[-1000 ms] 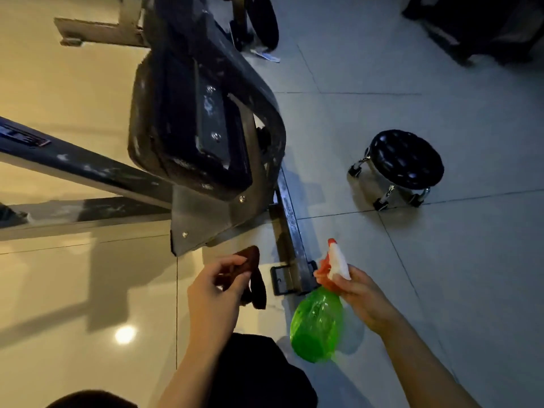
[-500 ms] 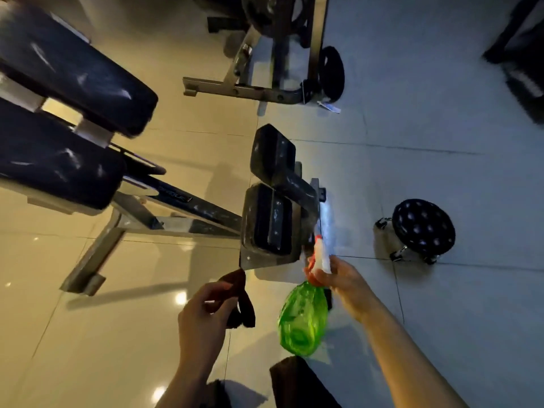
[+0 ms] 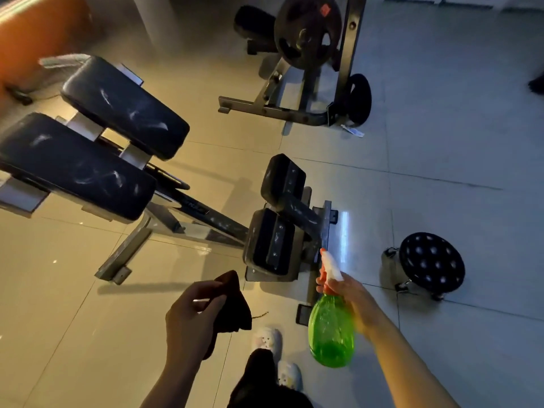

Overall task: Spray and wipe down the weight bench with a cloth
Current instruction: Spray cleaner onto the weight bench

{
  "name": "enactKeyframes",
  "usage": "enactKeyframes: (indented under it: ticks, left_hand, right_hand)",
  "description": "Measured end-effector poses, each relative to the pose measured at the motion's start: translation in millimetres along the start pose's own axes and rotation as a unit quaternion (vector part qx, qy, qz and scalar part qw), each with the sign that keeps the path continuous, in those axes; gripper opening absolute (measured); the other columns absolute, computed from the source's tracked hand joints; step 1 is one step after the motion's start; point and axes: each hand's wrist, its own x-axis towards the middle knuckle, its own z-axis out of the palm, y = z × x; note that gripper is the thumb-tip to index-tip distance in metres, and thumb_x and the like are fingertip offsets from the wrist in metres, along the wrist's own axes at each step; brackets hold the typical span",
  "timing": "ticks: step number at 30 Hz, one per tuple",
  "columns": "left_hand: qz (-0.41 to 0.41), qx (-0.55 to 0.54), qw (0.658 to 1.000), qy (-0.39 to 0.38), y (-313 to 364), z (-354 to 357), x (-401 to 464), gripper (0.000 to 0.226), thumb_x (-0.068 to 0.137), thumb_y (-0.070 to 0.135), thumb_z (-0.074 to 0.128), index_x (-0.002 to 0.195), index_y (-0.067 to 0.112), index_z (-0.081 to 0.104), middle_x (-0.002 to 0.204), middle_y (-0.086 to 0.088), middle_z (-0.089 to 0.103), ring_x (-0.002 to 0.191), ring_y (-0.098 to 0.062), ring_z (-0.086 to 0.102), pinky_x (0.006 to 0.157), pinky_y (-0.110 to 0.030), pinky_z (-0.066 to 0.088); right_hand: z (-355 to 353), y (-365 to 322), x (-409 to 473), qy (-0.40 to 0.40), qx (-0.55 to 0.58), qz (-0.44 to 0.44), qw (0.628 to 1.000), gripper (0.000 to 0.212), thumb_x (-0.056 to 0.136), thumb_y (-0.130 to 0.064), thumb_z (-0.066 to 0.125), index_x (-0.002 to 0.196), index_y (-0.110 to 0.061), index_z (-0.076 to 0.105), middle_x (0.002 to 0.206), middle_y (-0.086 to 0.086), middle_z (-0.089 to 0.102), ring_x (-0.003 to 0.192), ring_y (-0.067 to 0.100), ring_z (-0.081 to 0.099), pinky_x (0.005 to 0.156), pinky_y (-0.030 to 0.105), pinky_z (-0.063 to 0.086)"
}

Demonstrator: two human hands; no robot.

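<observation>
The weight bench stands on the tiled floor with two long black pads (image 3: 88, 169) at left, both smeared with pale streaks, and two smaller black foot pads (image 3: 272, 240) on its near end. My left hand (image 3: 191, 319) grips a dark cloth (image 3: 234, 304) just below and left of the foot pads. My right hand (image 3: 350, 293) holds a green spray bottle (image 3: 331, 334) by its white and orange trigger head, the nozzle pointing up toward the foot pads.
A small round black stool on castors (image 3: 431, 263) stands to the right. A rack with weight plates (image 3: 309, 30) stands at the back. My feet in light slippers (image 3: 266, 340) are at the bottom, close to the bench's base bar (image 3: 323, 231).
The view has pulled back and up, so the bench's long pads and the rack have come into sight. Both hands keep their hold on the cloth and bottle, still near the foot pads.
</observation>
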Motion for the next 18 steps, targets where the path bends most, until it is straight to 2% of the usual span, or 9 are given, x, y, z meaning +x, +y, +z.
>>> enactKeyframes:
  ticks: [2, 6, 8, 10, 11, 12, 14, 15, 18]
  left_hand:
    - [-0.017, -0.011, 1.000, 0.002, 0.7, 6.7, 7.2, 0.027, 0.081, -0.004, 0.070, 0.085, 0.023, 0.069, 0.085, -0.001, 0.070, 0.067, -0.014, 0.070, 0.047, -0.020, 0.053]
    - [-0.039, -0.018, 0.999, -0.005, 7.1, 36.9, 26.1, 0.026, 0.080, -0.002, 0.072, 0.085, 0.023, 0.070, 0.079, -0.004, 0.073, 0.068, -0.027, 0.071, 0.061, -0.043, 0.060]
    - [-0.039, -0.021, 0.999, -0.017, 18.5, 58.0, 41.3, 0.025, 0.080, -0.003, 0.071, 0.087, 0.021, 0.069, 0.085, -0.009, 0.072, 0.073, -0.031, 0.070, 0.062, -0.045, 0.060]
    - [-0.020, -0.014, 0.999, -0.042, 30.3, 83.2, 56.1, 0.023, 0.082, -0.003, 0.070, 0.088, 0.018, 0.069, 0.089, -0.011, 0.071, 0.077, -0.030, 0.070, 0.058, -0.039, 0.060]
    - [-0.007, -0.010, 0.999, -0.052, 38.5, 96.8, 62.8, 0.023, 0.082, -0.003, 0.069, 0.088, 0.019, 0.069, 0.091, -0.009, 0.070, 0.079, -0.028, 0.069, 0.055, -0.031, 0.059]
    - [0.009, -0.002, 0.998, -0.059, 49.0, 110.2, 69.0, 0.024, 0.082, -0.003, 0.069, 0.087, 0.021, 0.068, 0.091, -0.005, 0.070, 0.082, -0.026, 0.068, 0.054, -0.023, 0.057]
    - [0.034, 0.019, 0.998, -0.056, 69.0, 136.6, 79.2, 0.028, 0.082, -0.001, 0.070, 0.085, 0.027, 0.068, 0.091, 0.003, 0.069, 0.084, -0.021, 0.066, 0.056, -0.017, 0.053]
    - [0.041, 0.022, 0.998, -0.053, 78.2, 149.4, 82.6, 0.029, 0.082, 0.000, 0.071, 0.085, 0.029, 0.068, 0.091, 0.006, 0.069, 0.084, -0.019, 0.066, 0.059, -0.019, 0.053]
    - [0.051, 0.032, 0.998, -0.035, 97.2, 192.3, 91.6, 0.029, 0.081, 0.001, 0.072, 0.086, 0.029, 0.069, 0.094, 0.009, 0.069, 0.087, -0.020, 0.067, 0.072, -0.040, 0.058]
  right_hand:
    - [-7.9, -15.3, 5.0, -0.006, -0.016, -0.008, 1.000, 0.103, 0.032, -0.065, 0.089, 0.119, -0.017, 0.061, 0.112, 0.015, 0.067, 0.104, 0.032, 0.065, 0.096, 0.049, 0.052]
    - [-32.5, -41.8, 14.0, 0.011, -0.012, -0.013, 1.000, 0.081, 0.049, -0.051, 0.090, 0.117, -0.019, 0.061, 0.114, 0.010, 0.068, 0.099, 0.026, 0.067, 0.094, 0.048, 0.052]
    - [-47.1, -53.1, 17.4, 0.031, -0.013, -0.022, 0.999, 0.071, 0.063, -0.038, 0.087, 0.125, -0.018, 0.057, 0.119, 0.008, 0.065, 0.104, 0.025, 0.065, 0.097, 0.048, 0.051]
    - [-63.9, -63.5, 23.4, 0.048, -0.018, -0.037, 0.998, 0.082, 0.054, -0.043, 0.089, 0.126, -0.019, 0.056, 0.120, 0.004, 0.065, 0.108, 0.024, 0.064, 0.097, 0.047, 0.051]
    - [-73.6, -68.2, 27.0, 0.058, -0.017, -0.049, 0.997, 0.087, 0.046, -0.046, 0.090, 0.122, -0.021, 0.057, 0.119, 0.003, 0.065, 0.107, 0.022, 0.064, 0.094, 0.043, 0.053]
    - [-82.8, -72.6, 31.2, 0.072, -0.019, -0.066, 0.995, 0.084, 0.043, -0.045, 0.091, 0.118, -0.022, 0.059, 0.119, 0.003, 0.065, 0.104, 0.020, 0.065, 0.089, 0.038, 0.055]
    - [-101.2, -83.8, 37.5, 0.101, -0.029, -0.097, 0.990, 0.065, 0.052, -0.032, 0.085, 0.112, -0.027, 0.059, 0.119, 0.007, 0.064, 0.100, 0.019, 0.066, 0.081, 0.032, 0.056]
    - [-111.1, -88.4, 40.6, 0.113, -0.034, -0.111, 0.987, 0.063, 0.054, -0.032, 0.084, 0.112, -0.031, 0.059, 0.119, 0.006, 0.063, 0.102, 0.020, 0.065, 0.082, 0.034, 0.056]
    - [-149.1, -104.0, 54.7, 0.141, -0.061, -0.139, 0.978, 0.079, 0.047, -0.053, 0.084, 0.118, -0.036, 0.056, 0.119, -0.002, 0.063, 0.111, 0.018, 0.060, 0.093, 0.042, 0.053]
